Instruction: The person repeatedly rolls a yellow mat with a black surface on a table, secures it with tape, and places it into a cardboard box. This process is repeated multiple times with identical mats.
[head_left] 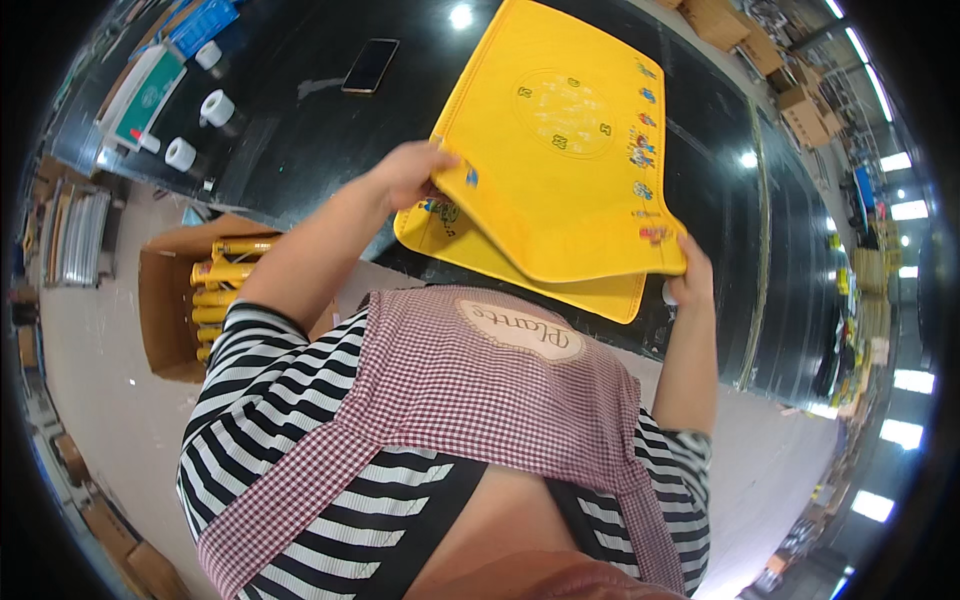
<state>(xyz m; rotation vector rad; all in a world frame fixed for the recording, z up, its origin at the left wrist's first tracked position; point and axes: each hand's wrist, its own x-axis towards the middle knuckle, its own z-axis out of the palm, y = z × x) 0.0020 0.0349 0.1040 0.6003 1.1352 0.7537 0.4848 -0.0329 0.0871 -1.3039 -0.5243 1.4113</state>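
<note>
I hold a yellow flat board [560, 140] with a printed clock face and small coloured pictures, lifted above a glossy black table [300, 150]. My left hand [415, 172] grips its left edge. My right hand [690, 272] grips its lower right corner. A second yellow board [600, 296] lies just under the first, its edge showing below it; whether my hands also hold it is not clear. My striped sleeves and a checked apron fill the lower part of the view.
A dark phone [370, 65] lies on the table's far side. Two white tape rolls [198, 130] and a green-and-white box [145, 95] sit at the left end. A cardboard box [165, 300] with yellow parts stands on the floor. Cartons are stacked at the far right [790, 90].
</note>
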